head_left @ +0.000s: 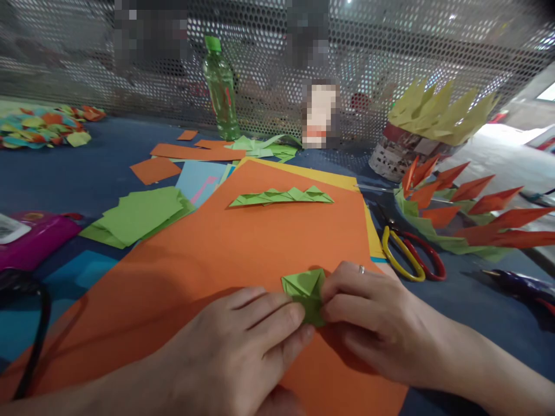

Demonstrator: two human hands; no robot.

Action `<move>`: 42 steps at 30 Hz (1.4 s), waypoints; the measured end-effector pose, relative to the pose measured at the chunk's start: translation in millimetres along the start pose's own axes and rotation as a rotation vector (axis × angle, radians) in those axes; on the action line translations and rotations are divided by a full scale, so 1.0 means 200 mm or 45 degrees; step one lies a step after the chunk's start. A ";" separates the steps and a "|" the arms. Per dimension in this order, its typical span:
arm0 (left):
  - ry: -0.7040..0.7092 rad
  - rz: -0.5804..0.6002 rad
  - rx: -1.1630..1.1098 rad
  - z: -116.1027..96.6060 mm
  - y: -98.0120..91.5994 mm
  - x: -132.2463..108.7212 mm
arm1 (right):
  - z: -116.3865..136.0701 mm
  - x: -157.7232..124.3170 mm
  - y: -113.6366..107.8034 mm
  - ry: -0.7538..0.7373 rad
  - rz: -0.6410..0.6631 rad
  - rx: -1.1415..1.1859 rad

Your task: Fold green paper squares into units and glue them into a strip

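Observation:
A small piece of folded green paper lies on the large orange sheet, creased across its upper part. My left hand has its fingers together on the paper's lower left side, thumb close to the bottom edge. At the paper's right edge, my right hand pinches it between bent fingers; a ring shows on one finger. Farther back on the same sheet rests a strip of interlocked green folded paper with several points. To its left sits a stack of green paper squares.
Scissors with yellow and red handles lie right of the sheets, near an orange-and-green folded paper ring. A pen-like tool is at far right. Behind stand a green bottle and a yellow paper crown. A magenta device lies left.

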State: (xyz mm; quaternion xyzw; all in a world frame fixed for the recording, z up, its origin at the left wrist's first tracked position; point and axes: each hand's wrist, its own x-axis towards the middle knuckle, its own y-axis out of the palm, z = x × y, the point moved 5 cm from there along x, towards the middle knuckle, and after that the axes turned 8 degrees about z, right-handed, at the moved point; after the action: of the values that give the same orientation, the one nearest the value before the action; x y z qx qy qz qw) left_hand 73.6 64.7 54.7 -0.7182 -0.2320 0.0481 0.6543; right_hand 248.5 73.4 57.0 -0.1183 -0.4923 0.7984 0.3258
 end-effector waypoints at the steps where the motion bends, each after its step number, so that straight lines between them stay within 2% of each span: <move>1: 0.002 0.006 -0.004 0.00 0.00 0.00 | 0.00 0.00 0.00 0.002 0.014 -0.007; 7: -0.057 -0.034 -0.019 0.00 -0.01 0.02 | 0.03 0.00 -0.04 -0.096 -0.022 0.022; 12: -0.037 -0.023 -0.008 0.01 0.01 0.02 | 0.06 -0.01 -0.01 -0.153 0.037 -0.133; 18: -0.055 -0.170 -0.014 0.00 -0.01 -0.01 | 0.06 -0.03 0.00 -0.150 0.028 -0.260; 31: -0.072 -0.287 0.021 -0.02 -0.05 0.00 | 0.07 -0.03 0.01 -0.179 0.003 -0.371; 37: -0.019 -0.221 0.060 -0.02 -0.02 0.00 | 0.07 -0.04 0.04 -0.187 0.057 -0.357; 42: -0.041 -0.177 0.002 -0.01 0.00 0.00 | 0.08 -0.02 0.02 -0.143 -0.003 -0.378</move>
State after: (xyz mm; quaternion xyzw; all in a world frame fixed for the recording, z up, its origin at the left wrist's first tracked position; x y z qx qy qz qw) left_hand 74.0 62.1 55.3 -0.6989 -0.2918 0.0143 0.6528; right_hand 242.3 57.8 61.7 -0.1198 -0.6226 0.7218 0.2776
